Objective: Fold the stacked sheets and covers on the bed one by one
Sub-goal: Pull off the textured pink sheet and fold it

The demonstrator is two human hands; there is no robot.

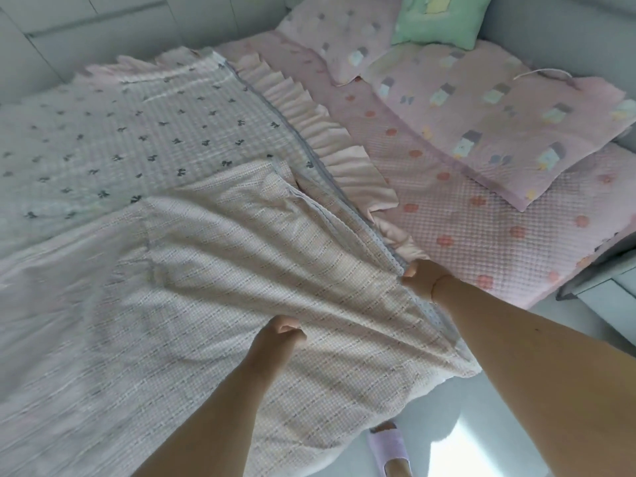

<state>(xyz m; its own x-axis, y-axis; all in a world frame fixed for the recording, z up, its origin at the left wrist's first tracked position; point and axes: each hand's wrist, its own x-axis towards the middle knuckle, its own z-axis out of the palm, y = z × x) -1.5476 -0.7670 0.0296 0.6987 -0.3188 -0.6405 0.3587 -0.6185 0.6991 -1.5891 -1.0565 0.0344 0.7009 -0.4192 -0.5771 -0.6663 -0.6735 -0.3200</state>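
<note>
Waffle-woven pink and beige checked cover [206,287] lies spread over the near part of the bed, its near end turned back so the plain checked underside faces up, while its far half shows small dark bow prints. A pleated pink ruffle [330,139] and a grey dotted trim run along its right edge. The left hand [280,333] is curled into a fist bunching a ridge of the cloth near the middle. The right hand [418,275] pinches the trimmed edge between thumb and curled fingers. Taut creases fan out between the 2 hands.

Judging from this, the risks are a crooked fold, since the 2 grips sit at uneven points and the ruffle is bulky, and the hanging near end slipping off the bed edge if the pull is too sharp.

To the right, the textured pink mattress sheet [481,215] carries round coral flower prints. On it rests a folded pink cover [499,115] with small pastel motifs, soft and flat. A second similar piece and a green pillow [440,18] sit at the head. Below, a lilac slipper [389,449] stands on the pale floor.
</note>
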